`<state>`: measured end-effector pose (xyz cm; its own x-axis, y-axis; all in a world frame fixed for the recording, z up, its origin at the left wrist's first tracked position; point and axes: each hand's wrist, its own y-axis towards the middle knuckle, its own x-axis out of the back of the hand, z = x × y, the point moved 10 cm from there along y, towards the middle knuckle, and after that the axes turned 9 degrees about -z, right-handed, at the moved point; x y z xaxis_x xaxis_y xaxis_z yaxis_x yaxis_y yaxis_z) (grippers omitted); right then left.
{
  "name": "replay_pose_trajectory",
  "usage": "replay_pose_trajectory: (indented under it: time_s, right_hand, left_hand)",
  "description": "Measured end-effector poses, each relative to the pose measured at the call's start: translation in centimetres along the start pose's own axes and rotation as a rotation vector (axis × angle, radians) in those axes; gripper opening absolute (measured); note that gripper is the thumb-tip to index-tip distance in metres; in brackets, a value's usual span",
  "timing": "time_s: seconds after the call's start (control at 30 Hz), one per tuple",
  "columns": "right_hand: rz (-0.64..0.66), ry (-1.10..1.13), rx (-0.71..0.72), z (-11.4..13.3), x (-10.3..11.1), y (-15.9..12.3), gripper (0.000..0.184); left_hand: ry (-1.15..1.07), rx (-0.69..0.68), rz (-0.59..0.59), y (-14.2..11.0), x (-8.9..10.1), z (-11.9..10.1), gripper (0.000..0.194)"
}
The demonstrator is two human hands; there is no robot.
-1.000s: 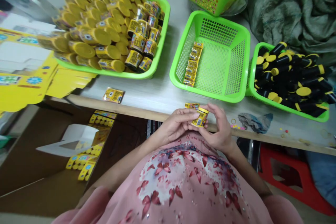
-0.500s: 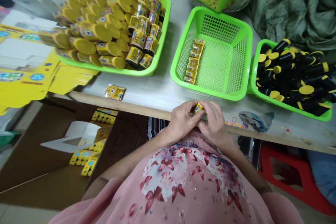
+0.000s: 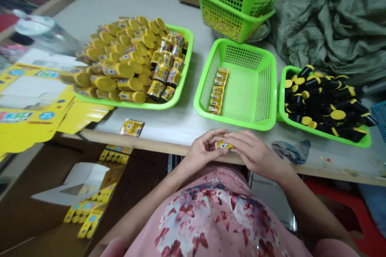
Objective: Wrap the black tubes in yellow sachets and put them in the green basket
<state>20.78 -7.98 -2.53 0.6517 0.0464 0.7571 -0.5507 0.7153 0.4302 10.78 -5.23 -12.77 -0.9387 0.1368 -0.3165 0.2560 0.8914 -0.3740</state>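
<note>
In front of my belly, at the table's edge, my left hand [image 3: 202, 147] and my right hand [image 3: 256, 153] meet around a small yellow printed label [image 3: 223, 144]. The left fingers curl around its left side with the thumb below. Over its right part lie the right fingers, hiding some of it. Just beyond them stands a green basket [image 3: 205, 115] with a row of similar yellow labels [image 3: 217, 92] along its left side. Another flat yellow printed label piece [image 3: 132, 127] lies on the table to the left.
A green basket [image 3: 181, 102] at left is heaped with yellow-capped, labelled tubs [image 3: 126, 60]. At right, another basket [image 3: 366, 140] holds black, yellow-lidded containers [image 3: 328, 96]. Stacked baskets [image 3: 238, 4] stand behind. A grey rag [image 3: 292, 150] lies near the edge; an open carton [image 3: 27, 209] sits below left.
The view has tilted up, so the table things appear lower. In my hands the yellow label has turned flatter, and my right fingers now stretch across it.
</note>
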Motion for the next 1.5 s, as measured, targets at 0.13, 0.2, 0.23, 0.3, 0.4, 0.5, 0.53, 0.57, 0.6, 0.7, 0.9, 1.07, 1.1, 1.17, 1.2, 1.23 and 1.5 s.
replay_pose_trajectory:
  time_s: [0.13,0.2,0.23,0.3,0.4,0.5,0.53,0.57,0.6,0.7,0.9,1.07,1.1,1.17,1.2,1.23,1.5]
  right_hand:
    - [-0.1,0.021,-0.116,-3.4,2.7,1.6,0.033]
    - [-0.186,0.075,-0.309,-7.8,4.2,2.8,0.029]
    - [-0.21,0.106,-0.429,-10.4,4.6,3.4,0.028]
    - [-0.216,0.12,-0.659,-15.7,5.0,5.1,0.03]
    - [-0.193,-0.059,-0.839,-21.6,5.5,9.3,0.029]
    - [-0.153,-0.194,-0.861,-24.9,4.7,14.0,0.022]
    - [-0.14,-0.207,-0.866,-25.7,4.1,15.2,0.02]
    - [-0.126,-0.215,-0.87,-26.3,3.3,16.2,0.018]
    - [-0.112,-0.227,-0.873,-26.9,2.5,17.0,0.016]
    - [-0.075,-0.259,-0.866,-28.1,0.5,18.3,0.013]
    - [-0.033,-0.256,-0.831,-26.2,1.8,18.1,0.017]
    - [-0.177,-0.292,-0.52,-15.1,5.9,13.9,0.016]
    - [-0.192,-0.273,-0.375,-11.6,5.8,12.4,0.017]
    - [-0.125,-0.189,-0.2,-6.1,3.8,8.0,0.019]
    - [-0.069,-0.15,-0.169,-4.4,2.1,5.5,0.018]
    - [-0.029,-0.141,-0.158,-3.4,0.4,3.1,0.018]
    - [0.072,-0.435,-0.237,-5.7,-7.5,-2.8,0.028]
  left_hand:
    - [0.06,-0.058,-0.018,-0.1,1.9,-0.4,0.054]
    - [0.119,-0.116,-0.123,0.3,4.0,-0.6,0.048]
    - [0.158,-0.143,-0.187,0.5,5.1,-0.6,0.044]
    - [0.247,-0.187,-0.289,0.9,6.6,-0.6,0.036]
    - [0.385,-0.3,-0.358,1.2,7.3,-0.9,0.028]
    - [0.517,-0.463,-0.373,1.0,6.9,-1.6,0.024]
    - [0.547,-0.51,-0.375,0.8,6.8,-1.8,0.023]
    - [0.567,-0.55,-0.377,0.6,6.7,-2.0,0.022]
    - [0.581,-0.584,-0.38,0.4,6.7,-2.1,0.022]
    - [0.61,-0.656,-0.38,0.1,6.6,-2.5,0.021]
    - [0.576,-0.541,-0.368,0.2,6.2,-2.7,0.017]
    - [0.508,-0.397,-0.429,0.4,6.7,-1.8,0.022]
    - [0.482,-0.375,-0.433,0.5,6.8,-1.4,0.023]
    - [0.424,-0.346,-0.43,0.7,6.9,-1.0,0.026]
    - [0.398,-0.336,-0.423,0.7,6.8,-0.9,0.027]
    - [0.374,-0.328,-0.418,0.8,6.7,-0.8,0.028]
    - [0.291,-0.276,-0.44,1.0,6.5,-0.4,0.032]
